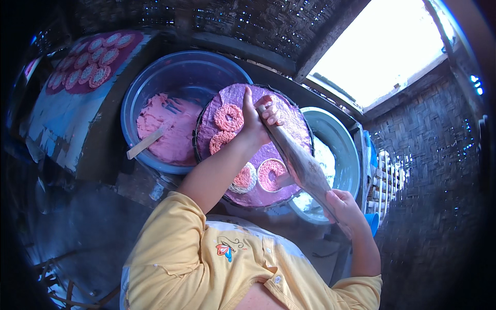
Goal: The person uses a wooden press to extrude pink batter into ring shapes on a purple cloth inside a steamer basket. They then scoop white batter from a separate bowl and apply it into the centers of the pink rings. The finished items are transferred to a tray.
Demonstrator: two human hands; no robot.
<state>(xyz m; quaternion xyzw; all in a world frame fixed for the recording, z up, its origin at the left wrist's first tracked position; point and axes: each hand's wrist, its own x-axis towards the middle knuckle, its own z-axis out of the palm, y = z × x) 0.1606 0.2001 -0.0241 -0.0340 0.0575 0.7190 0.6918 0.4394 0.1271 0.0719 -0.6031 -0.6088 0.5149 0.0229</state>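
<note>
A long brown, wooden-looking tool (302, 163), broad in its middle, slants across the front of me. My left hand (260, 120) has its fingers curled round the upper end, thumb raised. The lower end is gripped by my right hand (345, 207). Beneath it lies a round board covered with a purple sheet (248, 98), bearing several rings of strand-like dough. One pink ring (229, 118) sits near the left edge; a pink-and-white dough ring (243, 179) lies nearer me. Beside that, a thin round mould (260, 183) surrounds more pink dough, partly covered by the tool's pale flat piece.
A blue basin (135, 93) on the left holds pink dough (170, 124) and a wooden stick (144, 143). A pale green basin (345, 129) with white dough stands right. Finished rings lie on a purple sheet (135, 39) at far left. A woven wall (429, 150) bounds the right.
</note>
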